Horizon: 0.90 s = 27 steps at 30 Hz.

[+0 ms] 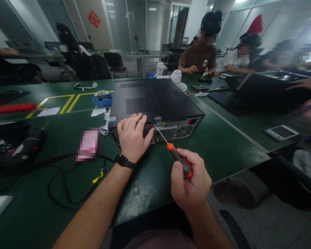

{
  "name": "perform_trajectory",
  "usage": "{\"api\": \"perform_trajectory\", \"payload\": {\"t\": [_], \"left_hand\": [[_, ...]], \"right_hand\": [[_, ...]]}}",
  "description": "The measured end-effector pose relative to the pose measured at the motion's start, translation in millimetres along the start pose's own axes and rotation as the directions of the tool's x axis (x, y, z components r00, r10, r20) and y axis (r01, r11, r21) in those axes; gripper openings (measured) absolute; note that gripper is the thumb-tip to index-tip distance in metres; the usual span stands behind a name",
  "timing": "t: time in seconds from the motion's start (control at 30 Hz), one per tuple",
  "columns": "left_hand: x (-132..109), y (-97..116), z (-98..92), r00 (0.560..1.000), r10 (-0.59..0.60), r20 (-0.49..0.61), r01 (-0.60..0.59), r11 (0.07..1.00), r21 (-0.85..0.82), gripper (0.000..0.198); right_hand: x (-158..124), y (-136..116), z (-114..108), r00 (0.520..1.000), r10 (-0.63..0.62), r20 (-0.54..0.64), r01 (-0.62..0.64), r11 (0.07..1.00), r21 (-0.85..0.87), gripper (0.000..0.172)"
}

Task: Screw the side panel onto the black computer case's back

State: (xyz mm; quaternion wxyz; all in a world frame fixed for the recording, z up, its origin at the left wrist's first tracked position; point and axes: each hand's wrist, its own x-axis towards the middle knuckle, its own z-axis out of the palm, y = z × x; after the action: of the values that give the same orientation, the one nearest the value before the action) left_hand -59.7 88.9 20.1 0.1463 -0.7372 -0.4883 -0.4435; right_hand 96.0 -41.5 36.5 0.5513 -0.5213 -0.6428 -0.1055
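Observation:
A black desktop computer case (175, 100) lies flat on the green table, its rear panel with fan grille and power socket facing me. My left hand (133, 136) grips its near top edge, fingers over the top cover and thumb down against the rear panel. A watch with a black strap (125, 160) is on that wrist. In my right hand (191, 180), closed round the handle, is a screwdriver (180, 159) with an orange and dark grip. Its thin shaft points up and left, and the tip meets the upper rear edge beside my left thumb. Any screw there is too small to make out.
A blue bin (103, 99) of small parts stands left of the case. Nearer me lie a pink packet (88, 144) and a looped black cable (64, 193). To the right are a phone (282, 132) and an open black laptop-like device (254, 93). Several people sit across the table.

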Motion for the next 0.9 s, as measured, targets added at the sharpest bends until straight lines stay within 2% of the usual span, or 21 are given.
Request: {"api": "perform_trajectory", "payload": {"t": [0.17,0.33,0.53,0.73,0.9], "left_hand": [[0.4,0.7,-1.0,1.000,0.000,0.001,0.000,1.000,0.010,0.044],[0.1,0.4,-0.7,1.000,0.022,-0.016,-0.021,0.999,0.034,0.042],[0.6,0.0,0.1,1.000,0.009,-0.005,-0.009,1.000,0.015,0.042],[-0.2,0.0,0.9,1.000,0.001,-0.004,0.000,1.000,0.018,0.043],[-0.2,-0.1,0.6,1.000,0.016,-0.017,-0.016,1.000,0.026,0.042]], "right_hand": [[2.4,-0.8,1.1,0.999,-0.040,-0.010,0.041,0.999,0.010,0.024],[2.3,-2.0,-0.9,1.000,0.024,-0.006,-0.024,0.999,-0.024,0.017],[2.9,-2.2,0.8,1.000,0.006,-0.013,-0.006,1.000,0.003,0.023],[0.5,-2.3,1.5,0.998,0.053,-0.032,-0.055,0.995,-0.078,0.016],[1.3,-1.3,0.8,0.999,0.029,-0.017,-0.029,0.999,-0.017,0.021]]}}
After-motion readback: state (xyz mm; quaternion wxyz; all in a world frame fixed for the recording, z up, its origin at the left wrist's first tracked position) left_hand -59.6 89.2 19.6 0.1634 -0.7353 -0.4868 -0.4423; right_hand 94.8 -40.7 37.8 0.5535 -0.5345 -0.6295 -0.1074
